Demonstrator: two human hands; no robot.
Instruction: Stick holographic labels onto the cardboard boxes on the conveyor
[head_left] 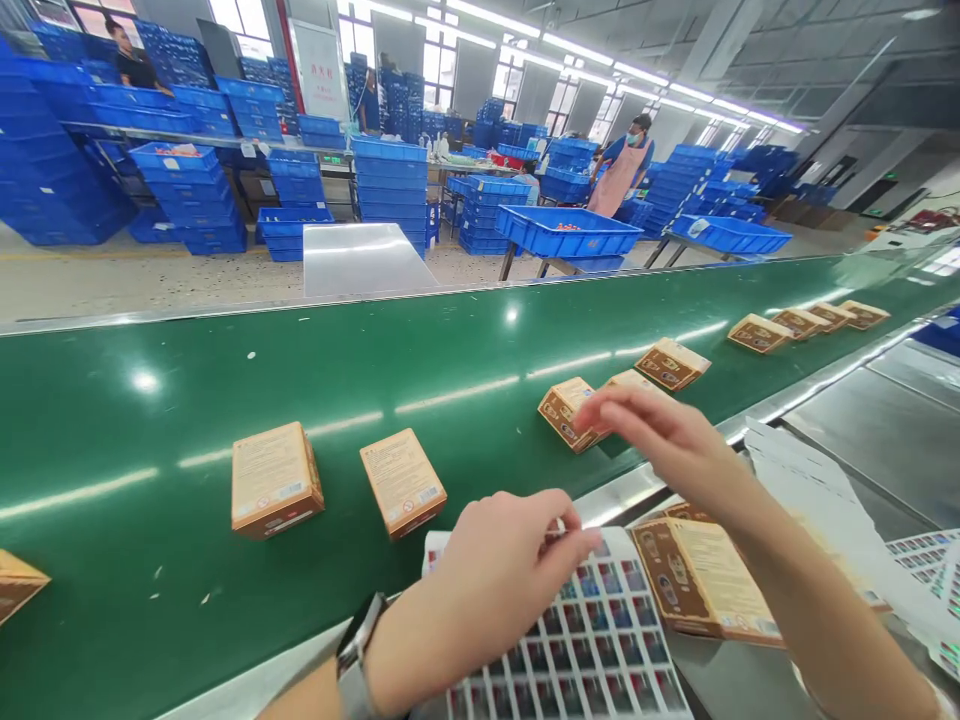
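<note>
My left hand point(502, 560), with a watch point(361, 632) on its wrist, is over a sheet of small glossy stickers point(600, 620). Its fingers are curled toward the thumb in a pinch; whatever lies between them is too small to make out. Fingers stretched out and together, my right hand point(660, 430) reaches over the green conveyor belt. Its fingertips overlap a brown-and-tan carton point(564, 408), and I cannot tell whether they press on it. Just behind that carton, another carton point(634, 382) is partly hidden by the right hand. Under my right forearm lies a larger-looking carton point(705, 575) beside the sheet.
Along the green belt point(300, 370) sit more cartons, two at left centre point(276, 478) point(403, 482) and several toward the far right point(761, 333). White sheets point(817, 490) lie at right. Beyond the belt stand blue crates point(570, 232) and a person in an apron point(622, 165).
</note>
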